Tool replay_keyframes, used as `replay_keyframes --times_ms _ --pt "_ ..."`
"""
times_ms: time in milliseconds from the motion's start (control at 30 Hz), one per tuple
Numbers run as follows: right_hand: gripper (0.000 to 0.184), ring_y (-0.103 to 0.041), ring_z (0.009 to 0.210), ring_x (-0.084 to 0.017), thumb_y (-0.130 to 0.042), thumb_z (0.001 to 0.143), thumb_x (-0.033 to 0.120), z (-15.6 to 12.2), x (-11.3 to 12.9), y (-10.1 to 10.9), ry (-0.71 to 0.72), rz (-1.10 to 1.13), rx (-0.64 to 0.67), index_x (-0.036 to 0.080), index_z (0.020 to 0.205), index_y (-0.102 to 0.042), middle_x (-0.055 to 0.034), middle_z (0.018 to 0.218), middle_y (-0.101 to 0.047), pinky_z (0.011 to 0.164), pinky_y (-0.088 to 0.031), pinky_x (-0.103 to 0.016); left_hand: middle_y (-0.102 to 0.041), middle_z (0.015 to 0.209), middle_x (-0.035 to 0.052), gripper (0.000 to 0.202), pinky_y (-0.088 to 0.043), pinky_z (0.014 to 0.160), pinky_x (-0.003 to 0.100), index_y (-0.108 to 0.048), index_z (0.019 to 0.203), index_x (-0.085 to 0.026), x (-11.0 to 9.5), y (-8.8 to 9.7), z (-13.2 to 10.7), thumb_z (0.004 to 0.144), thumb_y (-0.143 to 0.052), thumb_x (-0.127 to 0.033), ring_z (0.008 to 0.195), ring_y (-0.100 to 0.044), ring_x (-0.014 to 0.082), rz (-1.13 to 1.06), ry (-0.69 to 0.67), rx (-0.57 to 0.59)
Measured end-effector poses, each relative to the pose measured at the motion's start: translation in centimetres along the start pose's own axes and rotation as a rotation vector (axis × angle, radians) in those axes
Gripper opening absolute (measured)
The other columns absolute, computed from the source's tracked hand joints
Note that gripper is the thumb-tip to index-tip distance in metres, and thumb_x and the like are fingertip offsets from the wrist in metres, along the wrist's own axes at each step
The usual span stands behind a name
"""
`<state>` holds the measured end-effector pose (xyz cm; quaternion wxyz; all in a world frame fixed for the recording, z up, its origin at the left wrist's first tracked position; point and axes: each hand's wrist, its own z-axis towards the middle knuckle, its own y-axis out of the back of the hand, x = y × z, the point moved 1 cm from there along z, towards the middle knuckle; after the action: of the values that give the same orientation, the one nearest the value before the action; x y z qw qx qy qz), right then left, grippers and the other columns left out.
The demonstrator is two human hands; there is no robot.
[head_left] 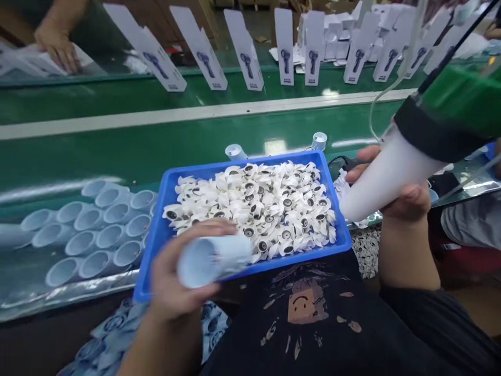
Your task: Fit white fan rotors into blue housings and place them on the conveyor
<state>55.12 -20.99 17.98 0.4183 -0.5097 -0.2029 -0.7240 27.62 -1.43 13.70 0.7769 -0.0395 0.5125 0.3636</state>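
Observation:
My left hand (168,279) is wrapped round a pale blue cylindrical housing (219,256), held tilted above the tray's near edge with its open end towards me. Motion blurs both. In my right hand (415,201) is a thick white cylindrical tool (385,169) with a black collar and a green upper end, slanting down to the left. Its lower tip is beside the right edge of a blue tray (346,237). Many small white fan impellers (270,209) with dark hubs fill the tray.
Rows of pale blue housings (111,235) stand left of the tray. Two short white cups (236,152) are behind it on the green conveyor belt (188,149). Open printed boxes (250,70) line the far side. A co-worker's hand (58,47) rests on boxes at upper left.

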Motion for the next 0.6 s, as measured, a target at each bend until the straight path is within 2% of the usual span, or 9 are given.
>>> replay_keyframes --times_ms 100,167,233,333,400,467,600 --pt "0.061 -0.068 0.073 -0.02 -0.079 0.05 0.061 1.0 2.1 -2.6 -0.215 0.165 0.155 0.025 0.095 -0.061 -0.0037 0.097 -0.067 0.062 -0.06 -0.033 -0.07 0.108 0.0088 0.041 -0.056 0.087 0.042 -0.057 0.115 -0.023 -1.3 -5.5 0.0 0.078 -0.069 -0.037 0.102 -0.068 0.0265 0.012 -0.053 0.208" --pt "0.066 -0.068 0.076 -0.02 -0.076 0.045 0.069 1.6 3.5 -4.7 -0.384 0.182 0.218 0.027 0.092 -0.058 -0.0015 0.103 -0.066 0.064 -0.06 -0.034 -0.07 0.108 0.0093 0.047 -0.057 0.081 0.038 -0.054 0.117 -0.021 -2.1 -8.0 0.8 0.077 -0.072 -0.037 0.096 -0.069 0.025 0.104 -0.018 0.295" --pt "0.068 -0.068 0.077 -0.02 -0.064 0.05 0.084 1.9 4.4 -6.7 -0.432 0.151 0.208 0.025 0.083 -0.056 -0.0023 0.099 -0.065 0.059 -0.059 -0.033 -0.071 0.103 0.0085 0.052 -0.056 0.078 0.037 -0.055 0.113 -0.02 -2.6 -9.5 1.7 0.072 -0.077 -0.045 0.092 -0.068 0.025 0.194 -0.025 0.343" --pt "0.072 -0.067 0.074 -0.019 -0.043 0.064 0.092 1.4 4.8 -8.4 -0.273 0.11 0.074 0.023 0.08 -0.054 -0.0039 0.09 -0.065 0.059 -0.057 -0.032 -0.071 0.088 0.0047 0.039 -0.054 0.071 0.033 -0.061 0.095 -0.019 -3.0 -10.5 2.5 0.073 -0.077 -0.047 0.08 -0.067 0.0215 0.202 -0.079 0.292" --pt "0.07 -0.067 0.071 -0.018 -0.039 0.07 0.091 0.8 4.5 -8.5 -0.158 0.1 0.007 0.023 0.08 -0.054 -0.0029 0.087 -0.064 0.06 -0.056 -0.032 -0.069 0.08 0.0027 0.029 -0.052 0.065 0.029 -0.061 0.086 -0.019 -3.1 -10.8 2.6 0.076 -0.074 -0.042 0.073 -0.066 0.0186 0.187 -0.095 0.238" --pt "0.067 -0.068 0.074 -0.018 -0.043 0.072 0.089 0.5 4.2 -8.1 -0.134 0.052 0.058 0.023 0.08 -0.056 -0.0019 0.087 -0.064 0.063 -0.057 -0.032 -0.068 0.078 0.0022 0.025 -0.051 0.062 0.028 -0.06 0.083 -0.019 -3.2 -11.0 2.6 0.077 -0.071 -0.04 0.07 -0.065 0.0173 0.175 -0.104 0.202" --pt "0.06 -0.07 0.091 -0.021 -0.049 0.076 0.084 0.4 4.2 -7.1 -0.162 -0.116 0.193 0.026 0.088 -0.061 0.0006 0.102 -0.066 0.076 -0.059 -0.035 -0.068 0.077 0.0025 0.024 -0.049 0.058 0.026 -0.059 0.081 -0.019 -3.3 -11.3 2.6 0.077 -0.07 -0.039 0.067 -0.063 0.016 0.153 -0.113 0.167"
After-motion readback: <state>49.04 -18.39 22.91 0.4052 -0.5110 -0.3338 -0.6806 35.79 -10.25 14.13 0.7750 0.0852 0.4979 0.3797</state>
